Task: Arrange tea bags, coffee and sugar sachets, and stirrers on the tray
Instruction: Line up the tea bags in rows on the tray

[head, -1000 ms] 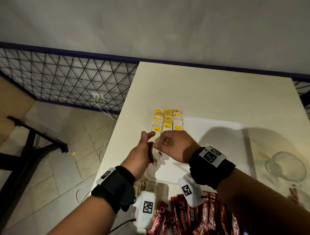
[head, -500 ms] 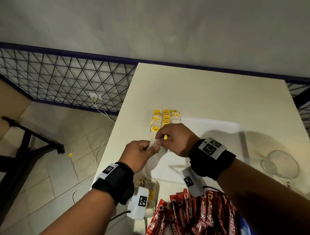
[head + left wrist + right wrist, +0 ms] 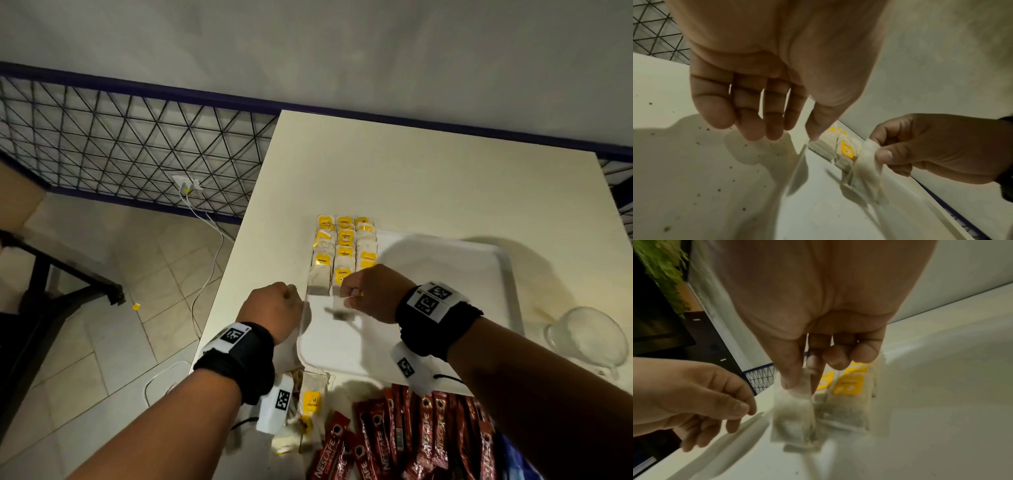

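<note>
Tea bag (image 3: 795, 410) is pinched at its top edge by right hand (image 3: 371, 294), hanging just below the fingertips over tray (image 3: 445, 274). Left hand (image 3: 274, 308): loosely curled, nothing held. Bag judged light, limp, tearable; best gripped at the seam.

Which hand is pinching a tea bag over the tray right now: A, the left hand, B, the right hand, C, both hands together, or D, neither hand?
B: the right hand pinches the tea bag between thumb and finger above the tray, while the left hand hangs beside it with loose fingers holding nothing.
</note>
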`<state>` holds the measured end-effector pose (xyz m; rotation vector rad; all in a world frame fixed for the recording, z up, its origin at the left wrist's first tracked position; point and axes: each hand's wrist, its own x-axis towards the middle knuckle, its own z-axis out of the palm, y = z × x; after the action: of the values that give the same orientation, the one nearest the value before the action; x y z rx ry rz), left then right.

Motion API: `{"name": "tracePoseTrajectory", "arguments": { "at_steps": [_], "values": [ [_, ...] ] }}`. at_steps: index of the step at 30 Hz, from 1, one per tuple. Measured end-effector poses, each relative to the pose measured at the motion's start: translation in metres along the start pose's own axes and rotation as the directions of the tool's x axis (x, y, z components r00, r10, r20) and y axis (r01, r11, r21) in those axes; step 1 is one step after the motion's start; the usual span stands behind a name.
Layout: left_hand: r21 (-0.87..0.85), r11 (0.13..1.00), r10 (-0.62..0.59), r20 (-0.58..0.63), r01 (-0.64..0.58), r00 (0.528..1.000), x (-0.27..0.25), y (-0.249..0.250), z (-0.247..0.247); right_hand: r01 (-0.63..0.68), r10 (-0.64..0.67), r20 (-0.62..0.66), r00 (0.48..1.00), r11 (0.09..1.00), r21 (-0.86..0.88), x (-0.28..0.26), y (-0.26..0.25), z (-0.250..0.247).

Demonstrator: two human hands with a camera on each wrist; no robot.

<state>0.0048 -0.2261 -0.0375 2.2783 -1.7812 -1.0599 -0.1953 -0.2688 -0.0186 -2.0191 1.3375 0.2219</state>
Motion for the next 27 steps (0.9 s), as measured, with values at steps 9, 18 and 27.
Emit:
{"name": "tracePoseTrajectory", "arguments": {
  "at_steps": [9, 18, 27],
  "values": [
    [0.097, 0.994, 0.05, 0.089, -0.059, 0.995, 0.002, 0.001, 0.003, -0.115, 0.117, -0.111, 0.987, 0.993, 0.022, 0.03, 0.011, 0.0],
    [0.06, 0.998, 0.021, 0.095, -0.027, 0.995, 0.002, -0.004, 0.006, -0.205, 0.185, -0.166, 0.968, 0.973, -0.108, 0.032, 0.006, 0.003],
    [0.048, 0.993, 0.108, -0.02, -0.107, 0.994, -0.036, -0.021, -0.025, 0.019, -0.002, -0.21, 0.978, 0.997, 0.078, -0.019, -0.019, 0.014]
  ]
}}
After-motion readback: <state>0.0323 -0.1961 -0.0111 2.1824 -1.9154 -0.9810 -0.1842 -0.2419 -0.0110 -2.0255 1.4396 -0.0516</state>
